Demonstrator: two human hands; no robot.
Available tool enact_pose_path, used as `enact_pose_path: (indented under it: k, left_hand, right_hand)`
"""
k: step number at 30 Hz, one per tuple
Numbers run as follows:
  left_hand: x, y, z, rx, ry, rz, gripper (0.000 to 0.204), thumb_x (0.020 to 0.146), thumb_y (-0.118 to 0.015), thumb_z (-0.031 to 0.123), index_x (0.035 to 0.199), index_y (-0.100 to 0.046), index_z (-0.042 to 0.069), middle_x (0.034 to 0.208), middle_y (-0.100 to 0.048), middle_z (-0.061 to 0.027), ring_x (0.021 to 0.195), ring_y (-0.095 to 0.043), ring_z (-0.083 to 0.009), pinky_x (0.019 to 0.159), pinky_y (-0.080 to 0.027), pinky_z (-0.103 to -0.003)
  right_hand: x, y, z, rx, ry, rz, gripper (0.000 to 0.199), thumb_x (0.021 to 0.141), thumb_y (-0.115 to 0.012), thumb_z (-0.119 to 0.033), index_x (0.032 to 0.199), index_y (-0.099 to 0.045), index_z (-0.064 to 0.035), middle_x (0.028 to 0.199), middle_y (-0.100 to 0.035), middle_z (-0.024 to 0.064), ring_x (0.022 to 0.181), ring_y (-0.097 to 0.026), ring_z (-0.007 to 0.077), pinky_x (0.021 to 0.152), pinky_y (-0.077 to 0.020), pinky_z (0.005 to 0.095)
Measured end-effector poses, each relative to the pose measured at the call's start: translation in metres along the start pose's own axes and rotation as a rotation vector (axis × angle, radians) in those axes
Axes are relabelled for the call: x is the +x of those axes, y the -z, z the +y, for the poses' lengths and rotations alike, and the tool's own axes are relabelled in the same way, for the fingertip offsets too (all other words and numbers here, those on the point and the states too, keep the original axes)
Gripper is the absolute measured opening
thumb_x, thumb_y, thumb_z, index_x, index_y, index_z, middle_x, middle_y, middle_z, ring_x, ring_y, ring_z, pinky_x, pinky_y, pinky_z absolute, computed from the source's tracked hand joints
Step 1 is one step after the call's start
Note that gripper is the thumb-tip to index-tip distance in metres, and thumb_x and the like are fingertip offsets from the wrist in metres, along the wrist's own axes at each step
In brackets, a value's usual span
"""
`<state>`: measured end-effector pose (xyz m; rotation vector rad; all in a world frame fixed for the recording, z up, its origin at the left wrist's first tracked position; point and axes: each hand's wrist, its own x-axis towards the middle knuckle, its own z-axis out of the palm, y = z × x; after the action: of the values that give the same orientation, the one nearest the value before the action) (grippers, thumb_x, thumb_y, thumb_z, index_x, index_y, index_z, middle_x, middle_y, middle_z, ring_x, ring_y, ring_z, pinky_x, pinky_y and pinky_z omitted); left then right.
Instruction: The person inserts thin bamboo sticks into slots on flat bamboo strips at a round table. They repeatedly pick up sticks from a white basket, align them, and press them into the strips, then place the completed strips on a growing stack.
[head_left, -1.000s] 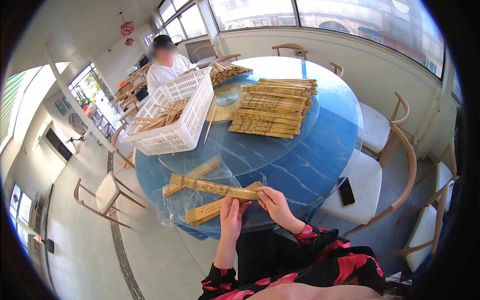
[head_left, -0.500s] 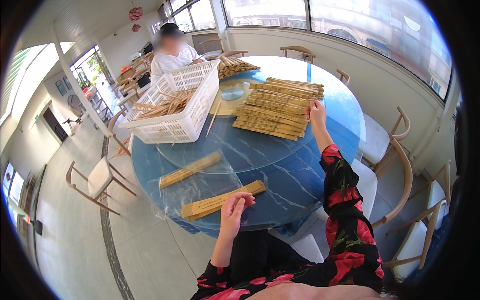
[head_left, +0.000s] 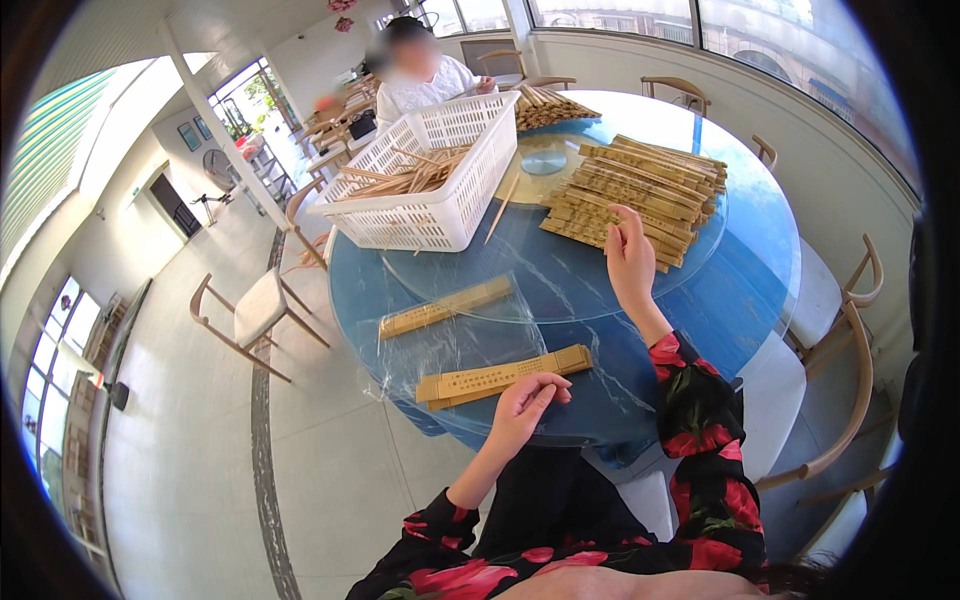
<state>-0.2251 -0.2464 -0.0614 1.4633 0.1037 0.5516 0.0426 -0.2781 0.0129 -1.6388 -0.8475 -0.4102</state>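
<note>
My left hand [head_left: 525, 412] hovers at the near edge of a small stack of printed kraft-paper chopstick sleeves [head_left: 500, 374]. Its fingers are curled together with the thumb against them, and nothing shows in them. My right hand [head_left: 634, 268] is raised over the near side of a wide pile of brown paper-sleeved chopsticks [head_left: 640, 190]. Those fingers are loosely bent and apart, with nothing visible between them. Beyond the small stack, another bundle of sleeves [head_left: 445, 307] lies in a clear plastic bag [head_left: 455, 345].
On the round blue glass-topped table stands a white slotted basket [head_left: 400, 222] of loose wooden chopsticks [head_left: 415, 175]. A single chopstick [head_left: 503, 208] lies beside it. Farther back are another chopstick pile [head_left: 550, 108] and a seated person [head_left: 420, 85]. Wooden chairs [head_left: 262, 310] surround the table.
My right hand has drawn back from the right end of the sleeved pile toward its near side. My left hand stays by the small stack. The whole view has swung left.
</note>
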Motion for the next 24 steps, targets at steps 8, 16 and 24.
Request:
enact_pose_path:
  k: [8,16,24]
  left_hand:
    - [0.075,0.102,0.093,0.565,-0.339,0.283,0.013,0.102,-0.057,0.005,0.109,-0.065,-0.002,0.098,-0.068,-0.0073,0.091,-0.067,-0.0138,0.083,-0.054,-0.027]
    - [0.276,0.286,0.161,1.388,-0.133,0.283,0.019,0.091,-0.070,0.014,0.106,-0.073,0.003,0.100,-0.074,-0.0131,0.090,-0.072,-0.0237,0.081,-0.056,-0.035]
    - [0.370,0.303,0.108,2.036,0.550,-0.030,0.034,0.080,-0.072,0.024,0.111,-0.077,0.011,0.114,-0.074,-0.0142,0.102,-0.072,-0.0293,0.089,-0.056,-0.039]
  right_hand:
    - [-0.045,0.001,-0.029,0.007,0.437,-0.348,0.025,0.094,-0.059,-0.008,0.118,-0.064,-0.0099,0.087,-0.070,0.0090,0.087,-0.068,0.0304,0.072,-0.0542,0.0406]
    - [-0.051,-0.006,-0.023,0.045,0.361,-0.448,0.023,0.095,-0.058,-0.008,0.117,-0.064,-0.0098,0.093,-0.070,0.0108,0.092,-0.067,0.0323,0.075,-0.0544,0.0423]
    - [-0.049,0.003,-0.013,0.013,0.354,-0.489,0.022,0.093,-0.060,-0.008,0.113,-0.066,-0.0082,0.093,-0.071,0.0104,0.093,-0.067,0.0317,0.078,-0.0546,0.0422]
